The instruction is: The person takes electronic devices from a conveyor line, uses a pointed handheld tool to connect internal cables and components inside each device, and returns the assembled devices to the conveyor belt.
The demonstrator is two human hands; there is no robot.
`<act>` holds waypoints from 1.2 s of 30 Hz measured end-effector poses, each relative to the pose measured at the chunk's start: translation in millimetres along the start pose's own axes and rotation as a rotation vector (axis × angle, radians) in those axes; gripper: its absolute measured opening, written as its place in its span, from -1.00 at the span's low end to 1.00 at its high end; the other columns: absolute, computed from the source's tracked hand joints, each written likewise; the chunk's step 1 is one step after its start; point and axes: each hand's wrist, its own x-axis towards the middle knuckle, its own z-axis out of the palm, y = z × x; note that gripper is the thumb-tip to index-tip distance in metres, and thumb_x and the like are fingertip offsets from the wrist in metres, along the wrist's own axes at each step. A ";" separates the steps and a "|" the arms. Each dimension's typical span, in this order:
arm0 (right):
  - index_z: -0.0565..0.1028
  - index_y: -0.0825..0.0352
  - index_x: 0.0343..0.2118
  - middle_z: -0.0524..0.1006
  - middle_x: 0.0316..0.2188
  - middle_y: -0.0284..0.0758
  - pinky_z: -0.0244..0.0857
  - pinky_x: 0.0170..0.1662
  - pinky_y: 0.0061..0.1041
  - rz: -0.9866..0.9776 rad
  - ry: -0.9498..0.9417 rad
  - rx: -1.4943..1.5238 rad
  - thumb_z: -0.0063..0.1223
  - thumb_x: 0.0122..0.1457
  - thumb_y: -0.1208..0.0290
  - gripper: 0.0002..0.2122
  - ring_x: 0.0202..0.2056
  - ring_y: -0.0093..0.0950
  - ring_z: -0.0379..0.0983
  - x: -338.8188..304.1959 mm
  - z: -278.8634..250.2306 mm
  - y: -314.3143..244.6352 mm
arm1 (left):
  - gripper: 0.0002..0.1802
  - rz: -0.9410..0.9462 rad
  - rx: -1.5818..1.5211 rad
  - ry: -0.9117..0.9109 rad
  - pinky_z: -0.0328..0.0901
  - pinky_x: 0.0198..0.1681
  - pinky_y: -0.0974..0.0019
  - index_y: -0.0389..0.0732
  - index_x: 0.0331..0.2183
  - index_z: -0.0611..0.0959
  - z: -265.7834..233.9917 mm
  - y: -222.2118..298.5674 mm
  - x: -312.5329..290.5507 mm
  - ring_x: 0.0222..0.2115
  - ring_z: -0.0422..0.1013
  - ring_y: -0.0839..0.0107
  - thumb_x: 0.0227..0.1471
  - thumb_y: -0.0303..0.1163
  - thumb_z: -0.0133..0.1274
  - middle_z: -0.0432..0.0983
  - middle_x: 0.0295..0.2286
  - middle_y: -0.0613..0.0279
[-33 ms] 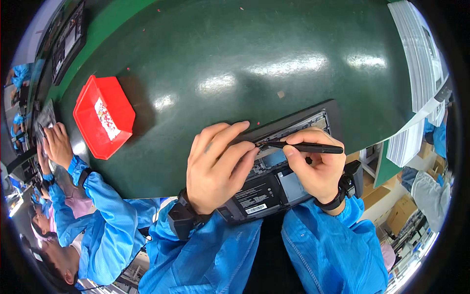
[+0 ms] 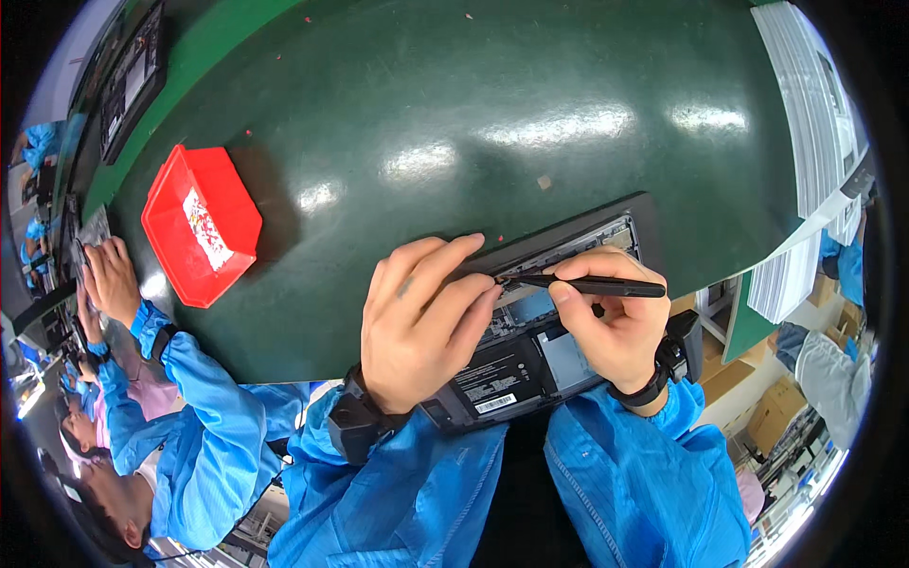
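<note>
An opened laptop base (image 2: 651, 232) lies tilted at the table's near edge, its inner boards and black battery (image 2: 492, 379) exposed. My right hand (image 2: 615, 317) grips black tweezers (image 2: 615, 287) between thumb and fingers, their tip pointing left into the laptop's upper part. At that tip, the thumb and index fingertip of my left hand (image 2: 417, 317) come together over the laptop. Whatever they pinch is too small or hidden to make out. The other left fingers lie bent along the laptop's far edge.
A red plastic bin (image 2: 170, 227) with a white label stands at the left on the green table (image 2: 379, 85). White stacked sheets (image 2: 795, 114) are at the far right. Another person's hand (image 2: 112, 284) works at the left, and another opened laptop part (image 2: 133, 85) stands beyond.
</note>
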 end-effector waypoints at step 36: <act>0.66 0.43 -0.28 0.66 -0.37 -0.28 0.30 -0.57 -0.72 -0.037 -0.019 -0.065 0.32 0.04 0.65 -0.84 -0.57 -0.69 0.48 5.7 1.3 -1.5 | -0.65 0.226 0.168 -0.096 0.42 -0.25 0.18 -0.17 -0.29 0.75 -9.5 -9.8 -5.0 -0.20 0.54 0.15 -0.27 -0.51 0.41 0.62 -0.21 0.22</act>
